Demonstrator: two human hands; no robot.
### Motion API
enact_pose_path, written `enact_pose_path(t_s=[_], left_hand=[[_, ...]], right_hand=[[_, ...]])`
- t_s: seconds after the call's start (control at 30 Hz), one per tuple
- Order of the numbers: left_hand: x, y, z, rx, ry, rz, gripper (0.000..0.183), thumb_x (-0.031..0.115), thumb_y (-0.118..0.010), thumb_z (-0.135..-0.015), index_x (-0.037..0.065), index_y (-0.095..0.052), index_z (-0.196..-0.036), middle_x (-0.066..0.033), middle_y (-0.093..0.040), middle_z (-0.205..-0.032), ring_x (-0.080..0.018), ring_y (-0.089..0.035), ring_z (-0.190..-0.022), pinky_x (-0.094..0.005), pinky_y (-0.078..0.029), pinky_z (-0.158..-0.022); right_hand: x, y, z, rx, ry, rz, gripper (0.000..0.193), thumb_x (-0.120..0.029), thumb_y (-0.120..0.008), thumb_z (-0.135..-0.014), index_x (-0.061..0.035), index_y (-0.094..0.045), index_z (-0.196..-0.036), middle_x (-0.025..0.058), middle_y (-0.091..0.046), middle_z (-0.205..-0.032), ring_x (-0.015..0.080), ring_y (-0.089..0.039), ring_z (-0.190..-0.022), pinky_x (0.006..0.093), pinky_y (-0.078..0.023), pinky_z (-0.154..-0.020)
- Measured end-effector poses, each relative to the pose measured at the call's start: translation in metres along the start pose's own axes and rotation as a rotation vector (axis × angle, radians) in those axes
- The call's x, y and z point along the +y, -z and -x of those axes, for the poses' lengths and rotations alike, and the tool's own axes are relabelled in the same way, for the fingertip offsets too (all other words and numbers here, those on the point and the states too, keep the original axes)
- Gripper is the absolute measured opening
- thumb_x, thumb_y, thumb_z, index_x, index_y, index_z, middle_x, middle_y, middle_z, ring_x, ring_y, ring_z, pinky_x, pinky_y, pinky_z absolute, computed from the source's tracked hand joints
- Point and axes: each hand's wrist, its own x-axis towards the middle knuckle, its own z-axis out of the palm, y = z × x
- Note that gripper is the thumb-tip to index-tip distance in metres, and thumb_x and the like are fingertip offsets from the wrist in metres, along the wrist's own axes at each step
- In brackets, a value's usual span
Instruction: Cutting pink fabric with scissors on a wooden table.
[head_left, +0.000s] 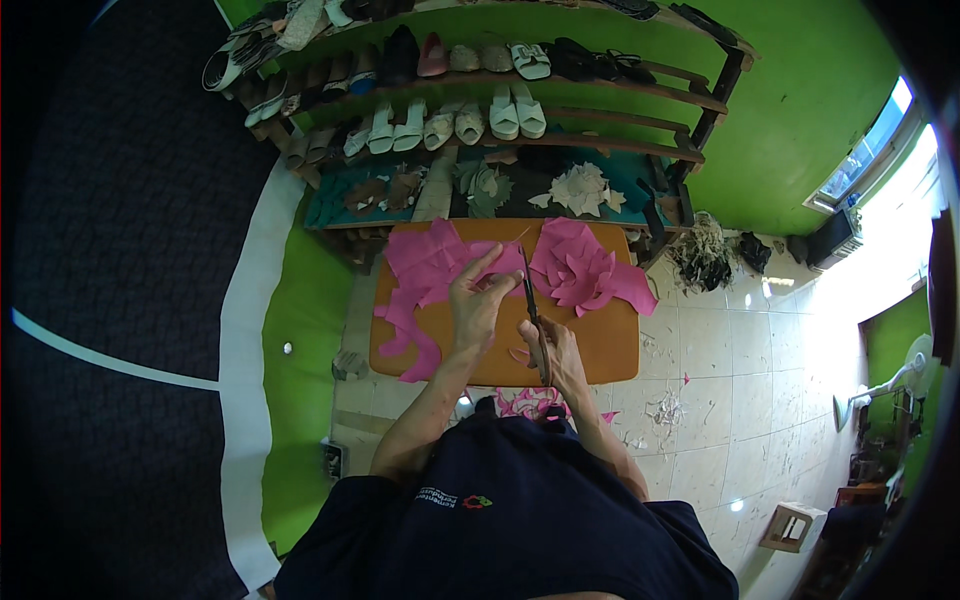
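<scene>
My right hand [562, 352] is wrapped round the handles of a pair of scissors [531, 292], whose dark blades point away from me. Just left of the blades, my left hand [474, 312] pinches a piece of pink sheet material [510, 262], its forefinger stretched out over it. Whether the material is fabric or thin foam, I cannot tell. A pink sheet [425, 258] with a trailing offcut strip [408, 335] lies to the left of my hand. To the right of the scissors is a heap of cut pink pieces [575, 272]. All this rests on an orange-brown table [600, 350].
Beyond the table stands a wooden rack [600, 140] with several pairs of shoes and, lower down, pale scraps [580, 190]. Pink scraps [530, 402] lie below the table's near edge. A dark bundle of scraps [703, 255] sits right of the rack; a white fan [905, 375] is far right.
</scene>
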Motion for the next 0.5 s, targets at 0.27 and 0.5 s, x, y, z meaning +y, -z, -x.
enact_pose_path(t_s=[0.27, 0.5], left_hand=[[0.0033, -0.0003, 0.0008, -0.008, 0.006, 0.001, 0.049, -0.012, -0.066, -0.084, -0.002, -0.058, -0.131, -0.0019, -0.063, -0.079, -0.0103, -0.065, -0.077, -0.0275, -0.056, -0.087], [0.0023, 0.0005, -0.0015, 0.002, 0.043, 0.025, 0.049, -0.009, -0.067, -0.084, -0.003, -0.056, -0.132, -0.001, -0.063, -0.076, -0.0098, -0.066, -0.077, -0.026, -0.056, -0.086]], right_hand=[[-0.0026, 0.0021, 0.0003, -0.009, -0.02, -0.022, 0.069, -0.067, -0.063, -0.085, 0.0017, -0.059, -0.077, 0.0036, -0.049, -0.053, 0.0135, -0.051, -0.046, 0.0309, -0.041, -0.044], [0.0003, 0.0017, 0.0, -0.008, -0.091, -0.08, 0.071, -0.068, -0.064, -0.084, 0.0016, -0.058, -0.073, 0.0042, -0.05, -0.053, 0.0133, -0.05, -0.047, 0.0316, -0.04, -0.044]])
